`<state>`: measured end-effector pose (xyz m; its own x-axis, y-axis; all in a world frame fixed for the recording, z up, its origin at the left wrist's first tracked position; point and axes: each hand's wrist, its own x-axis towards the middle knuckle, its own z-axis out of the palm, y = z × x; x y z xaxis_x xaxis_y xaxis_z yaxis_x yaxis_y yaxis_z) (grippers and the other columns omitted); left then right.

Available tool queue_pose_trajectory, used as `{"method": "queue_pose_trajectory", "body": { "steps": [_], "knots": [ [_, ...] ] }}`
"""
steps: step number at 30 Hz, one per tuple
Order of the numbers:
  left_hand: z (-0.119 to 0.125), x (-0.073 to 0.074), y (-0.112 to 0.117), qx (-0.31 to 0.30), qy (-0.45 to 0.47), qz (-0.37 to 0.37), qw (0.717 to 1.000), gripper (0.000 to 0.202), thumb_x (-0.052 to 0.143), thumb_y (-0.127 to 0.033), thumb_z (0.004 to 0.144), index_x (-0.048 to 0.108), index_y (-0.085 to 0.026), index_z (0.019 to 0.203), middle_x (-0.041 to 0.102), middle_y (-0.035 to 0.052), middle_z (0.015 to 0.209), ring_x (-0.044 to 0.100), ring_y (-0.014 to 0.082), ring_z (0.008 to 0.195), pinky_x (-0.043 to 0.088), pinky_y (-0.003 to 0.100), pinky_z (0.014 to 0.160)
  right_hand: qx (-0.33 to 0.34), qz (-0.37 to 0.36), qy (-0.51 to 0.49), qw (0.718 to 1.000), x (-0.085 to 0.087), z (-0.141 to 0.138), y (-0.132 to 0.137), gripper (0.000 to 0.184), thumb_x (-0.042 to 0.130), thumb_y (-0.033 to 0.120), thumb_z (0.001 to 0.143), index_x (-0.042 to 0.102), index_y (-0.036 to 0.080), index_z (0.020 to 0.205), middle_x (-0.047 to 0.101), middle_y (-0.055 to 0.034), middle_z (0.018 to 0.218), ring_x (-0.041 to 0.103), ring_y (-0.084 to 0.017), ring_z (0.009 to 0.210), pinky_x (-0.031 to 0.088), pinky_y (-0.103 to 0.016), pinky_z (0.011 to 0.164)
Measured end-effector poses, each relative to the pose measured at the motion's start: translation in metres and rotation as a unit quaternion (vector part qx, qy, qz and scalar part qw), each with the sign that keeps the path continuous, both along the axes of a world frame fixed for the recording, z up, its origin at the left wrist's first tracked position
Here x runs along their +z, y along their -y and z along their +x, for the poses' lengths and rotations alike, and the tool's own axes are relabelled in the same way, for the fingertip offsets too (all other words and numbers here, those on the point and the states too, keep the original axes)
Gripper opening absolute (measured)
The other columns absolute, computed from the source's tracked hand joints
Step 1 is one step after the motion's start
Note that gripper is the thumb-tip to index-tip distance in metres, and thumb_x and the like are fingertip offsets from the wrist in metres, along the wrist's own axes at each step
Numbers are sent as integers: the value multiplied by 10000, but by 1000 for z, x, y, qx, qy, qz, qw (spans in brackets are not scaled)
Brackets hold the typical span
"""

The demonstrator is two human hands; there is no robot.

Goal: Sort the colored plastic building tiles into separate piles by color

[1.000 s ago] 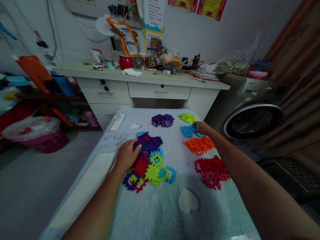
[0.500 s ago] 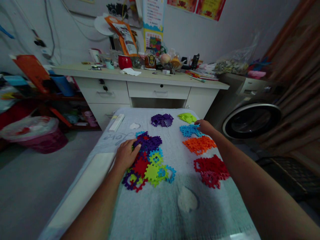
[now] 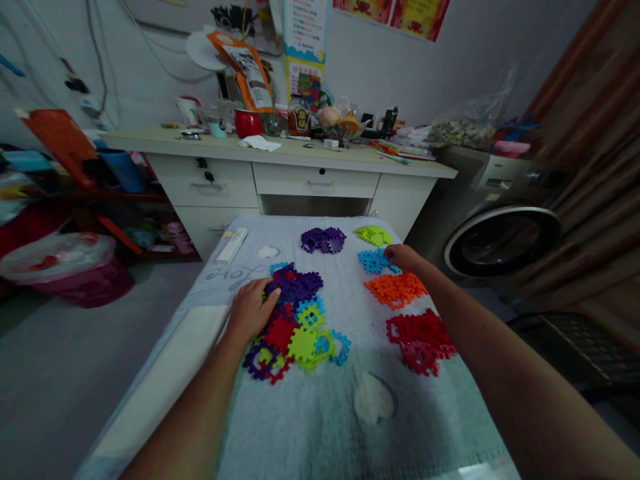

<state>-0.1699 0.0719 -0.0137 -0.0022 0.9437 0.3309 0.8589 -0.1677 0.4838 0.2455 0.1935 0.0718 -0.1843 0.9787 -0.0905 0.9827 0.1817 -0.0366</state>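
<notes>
A mixed heap of plastic interlocking tiles (image 3: 300, 327) in purple, red, green and blue lies on a pale blue towel (image 3: 320, 413). My left hand (image 3: 249, 309) rests on the heap's left side, fingers stretched flat over the purple pieces. Sorted piles lie around it: purple (image 3: 323, 240), lime green (image 3: 374, 235), blue (image 3: 374, 261), orange (image 3: 396, 289) and red (image 3: 421, 339). My right hand (image 3: 404, 257) sits at the right edge of the blue pile, fingers curled down onto it; what is under them is hidden.
A white desk (image 3: 280, 157) with drawers stands behind the towel, crowded with cups, jars and papers. A washing machine (image 3: 500, 227) is at the right. A pink bin (image 3: 65, 267) with a plastic bag stands on the floor at left. A white tube (image 3: 233, 244) lies on the towel's far left.
My right hand has drawn slightly toward the blue pile's right edge. The left hand stays on the heap.
</notes>
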Motion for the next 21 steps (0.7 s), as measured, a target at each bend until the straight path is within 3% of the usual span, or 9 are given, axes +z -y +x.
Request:
{"method": "queue_pose_trajectory", "body": {
  "steps": [21],
  "knots": [
    [0,2,-1,-1,-6,-2,1000,497,401,-477,914,616,-128,1196,663,141,1189,593,279,1124,434,434,1026,-4,7,19,1000,0,-6,4,331,538,63,821,716,149,1086,731,-95,1047,664,-179,918,450,-213,776]
  ]
}}
